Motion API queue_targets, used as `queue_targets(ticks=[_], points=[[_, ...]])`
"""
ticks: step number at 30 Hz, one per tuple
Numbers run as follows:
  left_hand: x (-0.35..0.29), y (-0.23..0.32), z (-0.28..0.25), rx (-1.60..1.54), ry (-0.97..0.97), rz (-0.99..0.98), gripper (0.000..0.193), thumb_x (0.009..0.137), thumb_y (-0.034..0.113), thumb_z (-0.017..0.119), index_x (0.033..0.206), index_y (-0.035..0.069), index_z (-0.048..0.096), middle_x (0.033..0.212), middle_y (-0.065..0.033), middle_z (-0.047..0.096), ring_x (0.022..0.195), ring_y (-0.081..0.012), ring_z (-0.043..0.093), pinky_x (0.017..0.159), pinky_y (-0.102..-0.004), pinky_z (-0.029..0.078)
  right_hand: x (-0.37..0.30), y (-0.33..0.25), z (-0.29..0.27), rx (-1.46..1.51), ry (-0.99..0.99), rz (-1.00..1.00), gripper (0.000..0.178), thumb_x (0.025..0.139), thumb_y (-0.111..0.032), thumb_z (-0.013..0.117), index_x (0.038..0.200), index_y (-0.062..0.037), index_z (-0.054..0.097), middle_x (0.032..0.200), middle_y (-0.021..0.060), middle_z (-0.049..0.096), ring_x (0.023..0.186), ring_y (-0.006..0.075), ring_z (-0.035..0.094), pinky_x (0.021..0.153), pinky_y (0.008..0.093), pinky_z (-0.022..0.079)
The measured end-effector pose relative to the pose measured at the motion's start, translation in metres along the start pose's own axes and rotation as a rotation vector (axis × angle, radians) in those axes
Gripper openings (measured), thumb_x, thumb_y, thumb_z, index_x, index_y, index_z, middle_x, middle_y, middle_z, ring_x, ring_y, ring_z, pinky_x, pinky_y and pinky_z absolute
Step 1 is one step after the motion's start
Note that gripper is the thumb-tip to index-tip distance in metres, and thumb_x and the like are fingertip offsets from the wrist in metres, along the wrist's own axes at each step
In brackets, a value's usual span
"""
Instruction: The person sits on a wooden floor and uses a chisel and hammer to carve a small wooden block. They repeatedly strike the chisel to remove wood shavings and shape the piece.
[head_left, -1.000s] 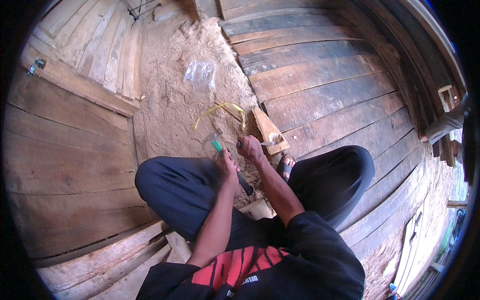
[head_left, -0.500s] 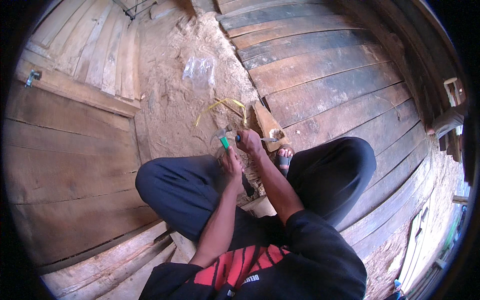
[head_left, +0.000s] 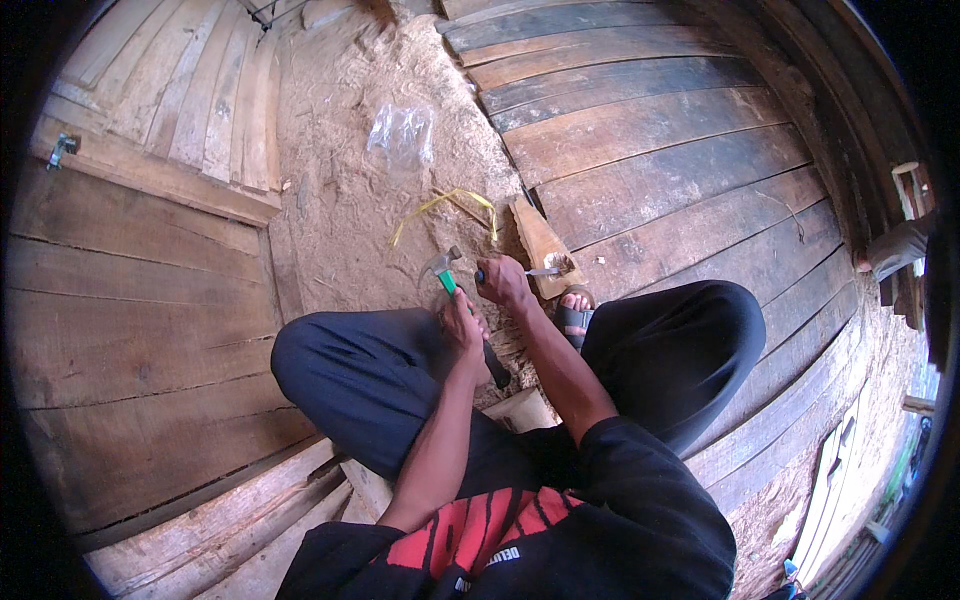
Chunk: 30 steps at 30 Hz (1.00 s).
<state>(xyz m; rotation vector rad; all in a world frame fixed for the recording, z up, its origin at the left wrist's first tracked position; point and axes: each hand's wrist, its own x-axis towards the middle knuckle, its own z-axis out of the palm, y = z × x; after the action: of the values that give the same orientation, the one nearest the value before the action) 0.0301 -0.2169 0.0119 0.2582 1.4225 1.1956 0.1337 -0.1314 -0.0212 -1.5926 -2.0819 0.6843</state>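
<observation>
My left hand (head_left: 462,324) is wrapped round a claw hammer (head_left: 447,281) with a green neck and black grip, its metal head pointing away from me. Close beside it on the right, my right hand (head_left: 507,284) is closed on the handle of a chisel (head_left: 544,271). The dark-blue handle end sticks out on the hammer's side. The chisel's metal blade points right, its tip at a pale hollow cut in a tapered wood block (head_left: 537,235). That block lies just beyond my sandalled foot (head_left: 573,314), against the plank platform.
Yellow strap (head_left: 455,194) and a crumpled clear plastic bag (head_left: 401,136) lie on the sawdust-strewn ground (head_left: 335,225). A plank platform (head_left: 660,140) stretches along the right. Wooden panels (head_left: 140,300) fill the left, one bearing a metal latch (head_left: 64,150). A person's arm (head_left: 900,245) shows at far right.
My right hand has shifted slightly right with the chisel, bringing the blade farther over the hollow. The left hand and hammer stay nearly where they were.
</observation>
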Motion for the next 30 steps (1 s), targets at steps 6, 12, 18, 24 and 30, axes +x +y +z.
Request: queue_targets(ticks=[6,12,18,24,30], points=[[-0.009,0.004,0.001,0.060,0.005,0.095,0.044,0.097,0.053,0.042,0.083,0.012,0.045,0.053,0.0029,0.035,0.036,-0.0090,0.036,0.031,-0.0264,0.030,0.000,0.006,0.014,-0.010,0.067,0.019,0.012,0.071,-0.017,0.060,0.066,-0.0066,0.061,0.063,0.0203,0.061,0.064,0.0394,0.064,0.060,0.0487,0.051],[-0.005,0.005,-0.007,0.099,0.061,0.162,0.042,0.098,0.050,0.042,0.083,0.011,0.043,0.054,0.0016,0.038,0.036,-0.0090,0.036,0.030,-0.0261,0.031,0.015,0.003,0.018,-0.043,0.145,0.069,0.012,0.075,-0.017,0.061,0.070,-0.0060,0.061,0.065,0.0198,0.063,0.064,0.0382,0.065,0.062,0.0490,0.051],[0.003,0.018,-0.001,0.180,0.131,0.085,0.039,0.100,0.046,0.043,0.086,0.010,0.044,0.056,0.0018,0.040,0.037,-0.0085,0.037,0.030,-0.0256,0.031,0.026,0.003,0.024,-0.104,0.060,0.168,0.012,0.080,-0.018,0.059,0.075,-0.0078,0.064,0.070,0.0177,0.066,0.067,0.0344,0.067,0.070,0.0484,0.049],[0.033,0.009,-0.019,0.448,0.017,0.197,0.039,0.101,0.044,0.042,0.086,0.009,0.045,0.058,0.0024,0.043,0.037,-0.0076,0.037,0.032,-0.0242,0.032,0.042,0.003,0.033,-0.114,0.128,0.134,0.010,0.081,-0.016,0.058,0.076,-0.0078,0.060,0.064,0.0181,0.063,0.060,0.0360,0.065,0.062,0.0483,0.049],[0.024,0.033,0.000,0.233,0.029,0.061,0.038,0.101,0.044,0.041,0.086,0.009,0.044,0.057,0.0012,0.043,0.037,-0.0073,0.036,0.033,-0.0255,0.035,0.047,0.020,0.039,-0.147,0.086,0.169,0.009,0.081,-0.018,0.059,0.081,-0.0083,0.060,0.067,0.0182,0.064,0.062,0.0363,0.065,0.063,0.0485,0.049]])
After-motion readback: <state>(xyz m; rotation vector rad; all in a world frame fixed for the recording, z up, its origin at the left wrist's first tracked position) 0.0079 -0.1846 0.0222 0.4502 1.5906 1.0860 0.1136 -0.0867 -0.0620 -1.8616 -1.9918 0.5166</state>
